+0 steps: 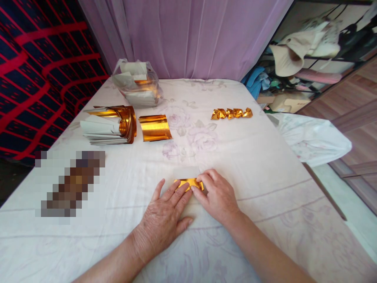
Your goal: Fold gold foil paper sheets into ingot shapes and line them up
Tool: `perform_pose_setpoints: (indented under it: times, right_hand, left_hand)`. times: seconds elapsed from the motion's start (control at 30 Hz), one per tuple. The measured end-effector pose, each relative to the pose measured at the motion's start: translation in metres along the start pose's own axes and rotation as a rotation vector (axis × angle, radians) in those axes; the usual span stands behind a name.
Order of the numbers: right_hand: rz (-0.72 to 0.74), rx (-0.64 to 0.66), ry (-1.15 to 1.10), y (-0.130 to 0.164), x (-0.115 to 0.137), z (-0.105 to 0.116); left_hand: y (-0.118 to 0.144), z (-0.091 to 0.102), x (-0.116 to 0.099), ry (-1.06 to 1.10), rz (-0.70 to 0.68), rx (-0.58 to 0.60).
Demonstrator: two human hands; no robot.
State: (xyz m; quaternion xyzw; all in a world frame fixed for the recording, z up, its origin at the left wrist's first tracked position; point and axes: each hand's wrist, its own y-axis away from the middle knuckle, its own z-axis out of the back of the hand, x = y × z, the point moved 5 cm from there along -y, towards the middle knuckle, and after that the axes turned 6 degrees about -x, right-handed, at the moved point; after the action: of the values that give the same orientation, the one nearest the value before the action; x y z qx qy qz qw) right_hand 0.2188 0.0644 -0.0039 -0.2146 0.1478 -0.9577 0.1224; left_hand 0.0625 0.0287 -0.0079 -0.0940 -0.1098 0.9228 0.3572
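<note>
a wide tabletop (265,165) covered in a pale cloth with faint flower print fills most of the view, running away to a lilac curtain (188,35) at the far side. at the far left of the tabletop sits a clear plastic bag (137,82) holding white and gold sheets. nearer, still on the left, lies a thick stack of paper sheets (101,127), white faces showing and gold edges curling up on its right. just right of the stack rests a single gold foil sheet (154,127), slightly curled. on the far right, a short row of folded gold pieces (231,113) lies in a line. at the near centre, both hands press on a small gold foil paper (188,183) lying flat on the cloth. the left hand (165,214) is open, palm down, fingers spread, fingertips on the paper's left end. the right hand (218,196) is loosely curled, fingertips pinning the paper's right end. the two hands nearly touch.
</note>
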Motion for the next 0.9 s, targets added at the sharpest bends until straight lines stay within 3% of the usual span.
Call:
perform_pose_setpoints:
  times: [0.4, 0.57, 0.73, 0.9]
  right_hand:
    - [0.017, 0.171, -0.353, -0.002, -0.022, 0.0]
    - [0.067, 0.147, -0.453, -0.003, -0.031, 0.004]
    - [0.079, -0.077, -0.362, -0.006, -0.019, 0.015]
    - [0.244, -0.006, -0.102, -0.001, 0.012, 0.007]
  left_hand:
    - [0.0, -0.002, 0.003, -0.005, -0.018, -0.019]
    - [-0.001, -0.001, 0.003, -0.012, -0.019, -0.026]
    - [-0.003, -0.001, 0.003, -0.036, -0.044, -0.001]
    - [-0.002, -0.003, 0.004, -0.043, -0.051, 0.011]
